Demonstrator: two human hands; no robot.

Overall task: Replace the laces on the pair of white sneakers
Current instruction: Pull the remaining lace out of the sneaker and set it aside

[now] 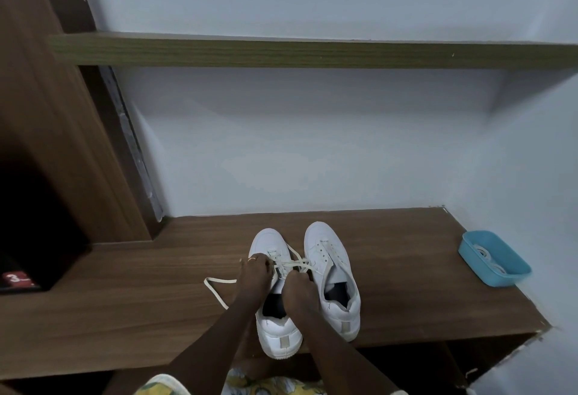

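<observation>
Two white sneakers stand side by side on a wooden shelf [125, 316], toes pointing away from me. The left sneaker [275, 325] carries a cream lace [215, 288] through its lower eyelets, with one end trailing off to the left over the wood. My left hand [255, 272] pinches the lace at the sneaker's left eyelet row. My right hand [298, 288] is curled over the tongue and grips the lace on the right side. The right sneaker [331, 269] shows empty eyelets and no lace.
A blue plastic tray [513, 272] holding white laces sits at the shelf's far right, next to the wall. A higher wooden shelf [312, 51] crosses overhead. A dark cabinet opening lies to the left, and the shelf's front edge runs just below the sneakers' heels.
</observation>
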